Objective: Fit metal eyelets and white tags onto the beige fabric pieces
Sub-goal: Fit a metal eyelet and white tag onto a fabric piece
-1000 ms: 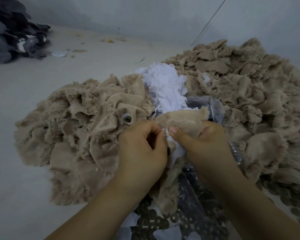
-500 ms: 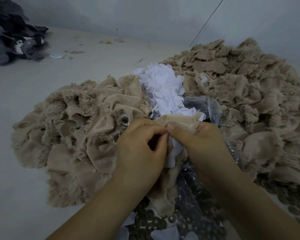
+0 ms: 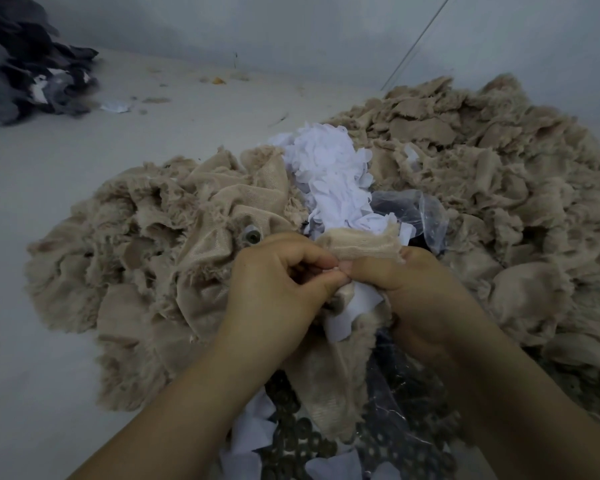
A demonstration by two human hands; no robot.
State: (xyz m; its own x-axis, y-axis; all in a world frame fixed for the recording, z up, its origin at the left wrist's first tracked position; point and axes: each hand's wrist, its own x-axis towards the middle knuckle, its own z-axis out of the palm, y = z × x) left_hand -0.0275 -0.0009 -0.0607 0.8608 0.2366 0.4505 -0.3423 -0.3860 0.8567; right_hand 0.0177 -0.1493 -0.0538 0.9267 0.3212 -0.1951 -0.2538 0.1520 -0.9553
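Closer now, both hands' fingers [image 3: 321,263] pinch beige fabric [image 3: 361,242] over bagged eyelets [image 3: 302,441].

On the bench [image 3: 66,188], fabric heaps lie left [image 3: 146,258] and right [image 3: 499,188], tags [image 3: 329,174] between them, eyelets [image 3: 298,441] nearest, under both hands [image 3: 340,271]; dark cloth [image 3: 25,64] lies far left behind.

The left hand [image 3: 274,292] and right hand [image 3: 416,292] met at their curled fingertips, both forearms reaching in from the bottom edge, each pinching.
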